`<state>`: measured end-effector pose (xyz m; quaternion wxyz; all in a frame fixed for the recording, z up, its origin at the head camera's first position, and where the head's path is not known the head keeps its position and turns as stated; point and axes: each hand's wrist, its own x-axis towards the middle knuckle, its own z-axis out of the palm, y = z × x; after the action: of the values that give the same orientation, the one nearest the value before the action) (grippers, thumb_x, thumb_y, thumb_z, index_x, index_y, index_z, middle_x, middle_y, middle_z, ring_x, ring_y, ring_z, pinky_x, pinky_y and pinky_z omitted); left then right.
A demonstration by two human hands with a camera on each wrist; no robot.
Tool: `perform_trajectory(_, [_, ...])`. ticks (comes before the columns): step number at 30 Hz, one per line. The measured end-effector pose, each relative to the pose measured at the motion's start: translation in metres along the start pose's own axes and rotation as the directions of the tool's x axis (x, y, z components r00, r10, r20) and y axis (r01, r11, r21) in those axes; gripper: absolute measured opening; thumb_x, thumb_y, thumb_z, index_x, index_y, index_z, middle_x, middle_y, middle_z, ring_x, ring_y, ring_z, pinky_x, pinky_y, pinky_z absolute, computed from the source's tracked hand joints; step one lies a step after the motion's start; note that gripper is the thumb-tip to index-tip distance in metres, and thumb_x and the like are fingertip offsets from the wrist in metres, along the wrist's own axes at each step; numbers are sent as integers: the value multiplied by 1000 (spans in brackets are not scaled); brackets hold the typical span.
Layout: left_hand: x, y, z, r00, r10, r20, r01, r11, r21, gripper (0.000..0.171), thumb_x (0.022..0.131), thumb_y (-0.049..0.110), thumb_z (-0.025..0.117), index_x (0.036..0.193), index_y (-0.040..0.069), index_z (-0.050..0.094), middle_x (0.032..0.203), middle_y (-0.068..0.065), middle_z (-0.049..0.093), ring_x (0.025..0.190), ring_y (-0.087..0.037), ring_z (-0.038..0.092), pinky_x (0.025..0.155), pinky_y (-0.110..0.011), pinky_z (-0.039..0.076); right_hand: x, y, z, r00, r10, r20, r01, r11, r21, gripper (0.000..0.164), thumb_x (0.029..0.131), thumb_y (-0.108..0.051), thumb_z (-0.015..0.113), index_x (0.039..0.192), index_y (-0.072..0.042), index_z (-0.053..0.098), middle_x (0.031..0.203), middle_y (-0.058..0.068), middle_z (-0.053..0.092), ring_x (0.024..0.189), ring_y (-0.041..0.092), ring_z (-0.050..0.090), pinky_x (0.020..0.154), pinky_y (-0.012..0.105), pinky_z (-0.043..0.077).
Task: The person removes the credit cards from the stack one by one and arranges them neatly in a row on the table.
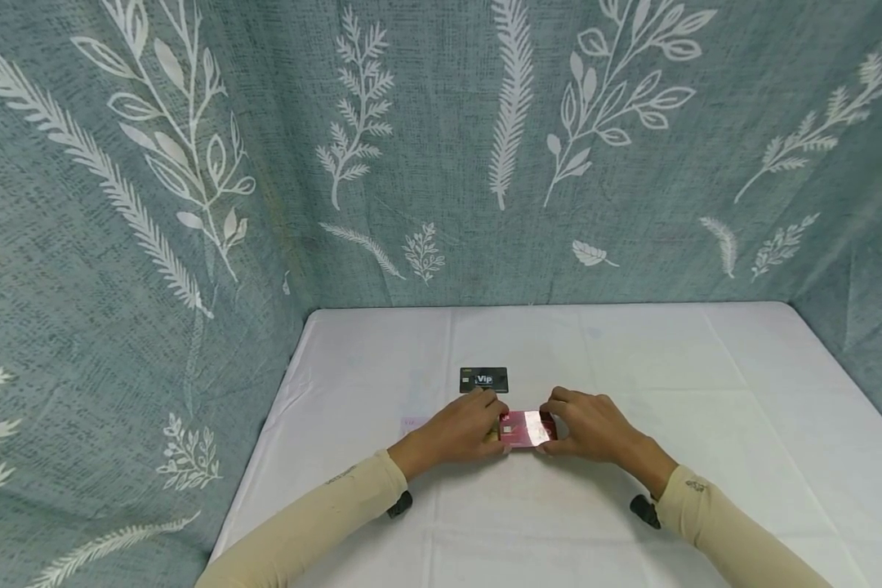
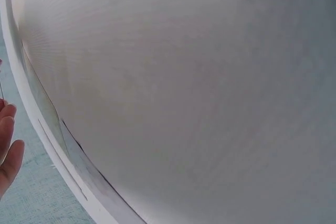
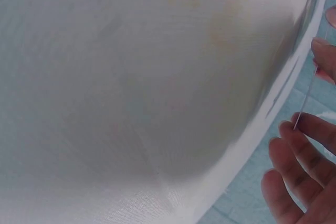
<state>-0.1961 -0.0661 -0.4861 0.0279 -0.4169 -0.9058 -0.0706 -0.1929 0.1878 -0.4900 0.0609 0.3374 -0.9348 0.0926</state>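
Note:
A shiny red chip card point(image 1: 516, 429) lies between both hands over the white table, its face turned up with a bright glare on its right part. My left hand point(image 1: 463, 429) pinches its left end, thumb at the near edge and fingers at the far edge. On the other end, my right hand point(image 1: 595, 426) holds it the same way. In the right wrist view the card point(image 3: 306, 98) shows as a thin edge between thumb and fingertips. Only a few left fingers point(image 2: 11, 163) appear at the border of the left wrist view.
Just beyond the left hand, a black "Vip" card point(image 1: 483, 379) lies flat on the white-covered table point(image 1: 669, 359). A pale purple card point(image 1: 412, 425) is partly hidden by the left wrist. A bit of something yellowish shows beside the left fingers. Patterned cloth point(image 1: 441, 163) hangs behind the table.

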Motion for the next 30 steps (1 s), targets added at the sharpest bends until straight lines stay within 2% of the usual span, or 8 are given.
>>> perform_trajectory(17, [3,0,1,1000,9,3,-9,1000,14,47,91,45,70,120,8,66,107,-2,64,91,-11,52,79,-21,47,0,1,-1,1000,-3,-4,3,1000,1,54,71,-50,86,108,-11,76,97,-2,67,70,3,54,54,18,42])
perform_trajectory(25, [4,0,0,1000,8,4,-8,1000,22,48,90,45,71,120,7,66,108,-2,63,90,-11,51,76,-21,45,0,2,-2,1000,-1,-5,1,1000,-9,56,71,-50,86,109,-11,75,98,-1,68,71,3,55,56,19,44])
perform_trajectory(30, [4,1,-1,1000,-3,13,3,1000,10,49,91,45,71,121,7,66,112,-3,64,94,-12,53,81,-22,48,0,3,-2,1000,-6,-6,5,1000,-15,56,71,-50,86,109,-11,75,98,-1,69,71,4,56,56,18,45])
